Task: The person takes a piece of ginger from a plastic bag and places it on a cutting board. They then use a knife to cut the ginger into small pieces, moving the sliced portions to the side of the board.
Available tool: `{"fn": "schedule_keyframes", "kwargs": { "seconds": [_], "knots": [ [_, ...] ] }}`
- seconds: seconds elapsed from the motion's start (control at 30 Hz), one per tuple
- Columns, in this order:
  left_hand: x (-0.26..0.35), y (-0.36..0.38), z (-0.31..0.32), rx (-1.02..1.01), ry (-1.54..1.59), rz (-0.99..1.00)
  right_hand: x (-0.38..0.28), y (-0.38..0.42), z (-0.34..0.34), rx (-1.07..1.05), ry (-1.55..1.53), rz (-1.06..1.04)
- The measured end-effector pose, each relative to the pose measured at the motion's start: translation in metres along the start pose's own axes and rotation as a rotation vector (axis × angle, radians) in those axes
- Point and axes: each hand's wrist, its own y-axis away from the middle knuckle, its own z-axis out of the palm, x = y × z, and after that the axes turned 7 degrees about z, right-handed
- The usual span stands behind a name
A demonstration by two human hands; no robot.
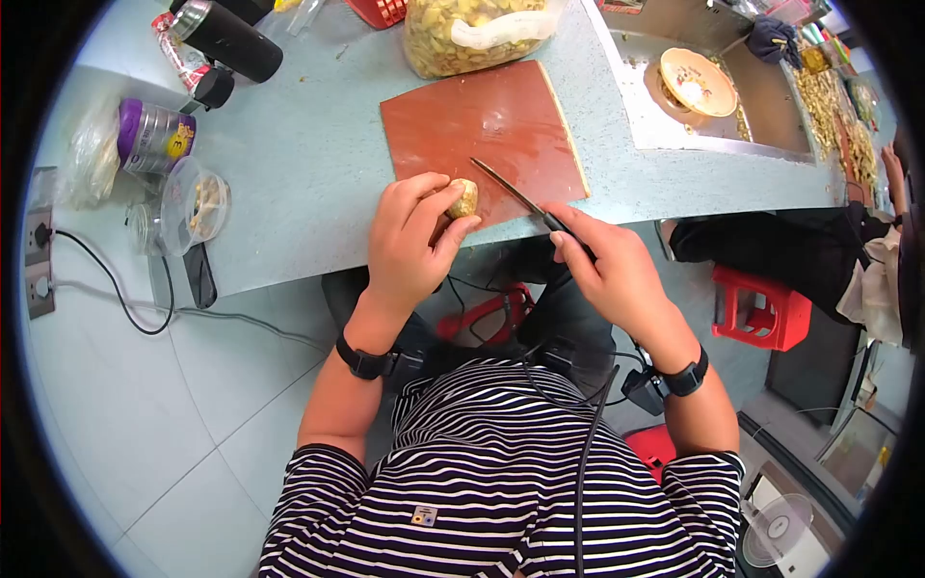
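A reddish-brown board (482, 116) lies on the light blue counter. Over its near edge, my left hand (414, 231) holds a small, rounded, yellowish-brown piece (464, 198) between thumb and fingers. To the right, my right hand (612, 270) is closed round the dark handle of a knife (511, 186). The thin blade points up and left over the board, its tip apart from the piece. Just behind the board stands a clear bag (458, 48) filled with yellowish pieces.
A black bottle (229, 40), a purple-labelled can (154, 137) and a clear plastic tub (196, 207) stand at the left. A sink (776, 116) with an orange bowl (698, 83) is at the right. Beyond a red stool (761, 308) sits another person (790, 250).
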Motion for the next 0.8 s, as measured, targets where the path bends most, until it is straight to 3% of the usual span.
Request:
{"fn": "schedule_keyframes", "kwargs": {
  "seconds": [0.23,0.47,0.8],
  "knots": [
    [-0.002,0.002,0.002,-0.032,-0.046,0.083,0.003,-0.004,0.001,0.005,0.015,-0.066],
    [0.002,0.004,0.0,-0.061,-0.047,0.024,0.01,-0.007,0.001,-0.089,-0.107,0.008],
    [0.004,0.0,0.001,-0.05,-0.047,0.033,0.008,-0.007,0.004,-0.092,-0.11,-0.086]
  ]
}}
